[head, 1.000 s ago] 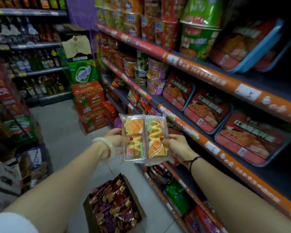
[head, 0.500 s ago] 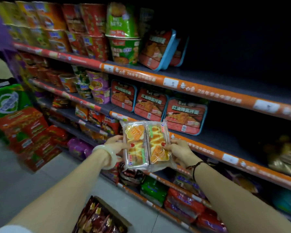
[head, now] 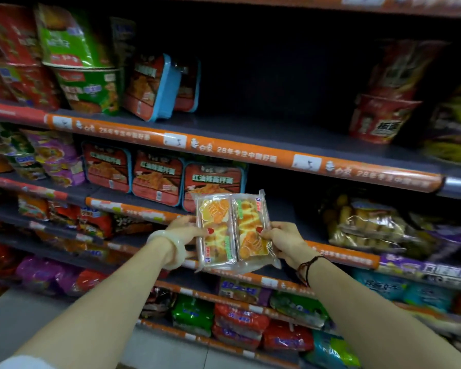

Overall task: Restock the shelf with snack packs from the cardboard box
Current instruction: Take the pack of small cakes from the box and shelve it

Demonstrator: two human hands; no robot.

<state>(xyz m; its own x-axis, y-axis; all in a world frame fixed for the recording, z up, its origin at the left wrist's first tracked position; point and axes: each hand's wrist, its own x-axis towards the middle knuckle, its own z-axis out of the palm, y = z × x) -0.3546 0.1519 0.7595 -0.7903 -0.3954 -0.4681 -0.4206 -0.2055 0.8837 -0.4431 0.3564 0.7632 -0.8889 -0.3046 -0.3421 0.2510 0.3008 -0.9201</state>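
Head view: pastry-filled snack packs (head: 230, 235) between left hand (head: 183, 233), right hand (head: 285, 242)

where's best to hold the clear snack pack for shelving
Its long side edges, coming in from left and right, as the left hand and right hand pinch it now. The snack pack is flat, wide and upright, so side grips likely stop it flopping.

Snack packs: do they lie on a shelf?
No, the left hand and right hand hold the snack packs before the shelf.
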